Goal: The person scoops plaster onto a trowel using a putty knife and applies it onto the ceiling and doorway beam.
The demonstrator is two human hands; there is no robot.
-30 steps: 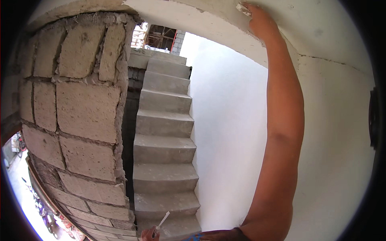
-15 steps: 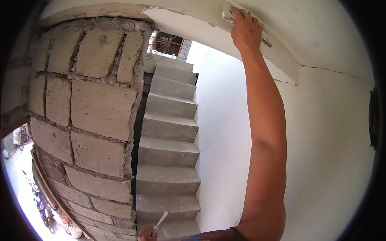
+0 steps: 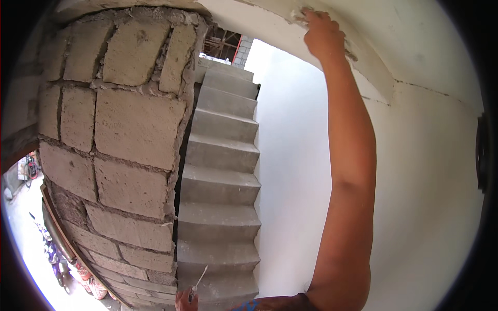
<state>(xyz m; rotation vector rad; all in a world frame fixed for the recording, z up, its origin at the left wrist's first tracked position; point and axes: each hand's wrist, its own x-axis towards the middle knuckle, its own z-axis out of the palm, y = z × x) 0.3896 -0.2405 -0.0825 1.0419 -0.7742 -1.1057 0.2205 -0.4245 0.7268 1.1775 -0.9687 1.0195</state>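
Observation:
My right hand (image 3: 324,37) is raised at arm's length to the underside of the pale plastered beam (image 3: 249,18). Its fingers are closed on a flat finishing trowel (image 3: 351,54), smeared with whitish plaster and pressed against the surface; the hand covers most of it. Low in the view, my left hand (image 3: 187,299) grips a putty knife (image 3: 199,277) with a dark handle. The putty knife's blade points up and is seen nearly edge-on, in front of the lower stairs.
Grey concrete stairs (image 3: 220,179) climb away in the middle, beside a rough block wall (image 3: 137,127) on the left. A smooth white wall (image 3: 290,171) borders them on the right. Cluttered things (image 3: 85,277) lie beyond the block wall at lower left.
My right hand and trowel have shifted slightly right in view. The putty knife in my left hand has turned from showing its pale blade to nearly edge-on. The whole view has shifted a little.

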